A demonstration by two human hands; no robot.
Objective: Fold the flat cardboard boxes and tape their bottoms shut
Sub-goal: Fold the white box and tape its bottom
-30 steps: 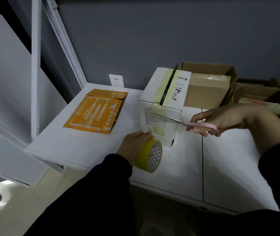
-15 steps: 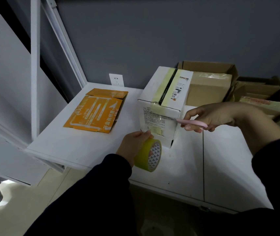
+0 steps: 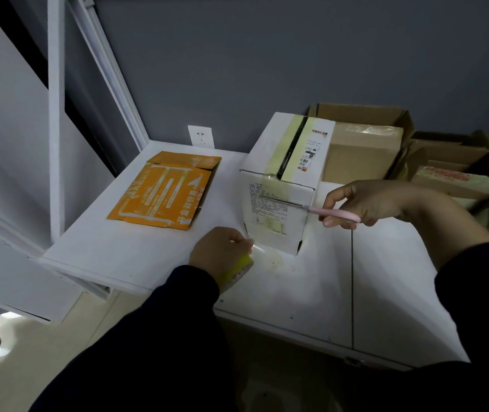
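On the table (image 3: 386, 292), toward its back, stands the white box (image 3: 278, 185), with its taped seam on top. Against half a second ago the box has not moved, but our left hand (image 3: 219, 252) has turned down over the roll (image 3: 238, 269). The patterned side of the roll no longer shows, only a yellow edge under the curled fingers that grip it. Our right hand (image 3: 368, 203) stays beside the box's front right corner and holds the scissors (image 3: 320, 210) by the pink handles. The blades now show clearly, lying across the front face.

Behind the white box an open brown box (image 3: 365, 114) holds a brown parcel (image 3: 362, 156). Further right, more open boxes (image 3: 451, 147) hold printed packets (image 3: 457, 181), which we cannot read.

The white box has its long axis from us toward the wall, a little to the right, and the seam runs the same way. The scissors point left. Left of the white box the orange box (image 3: 163, 191) lies flat, well apart.
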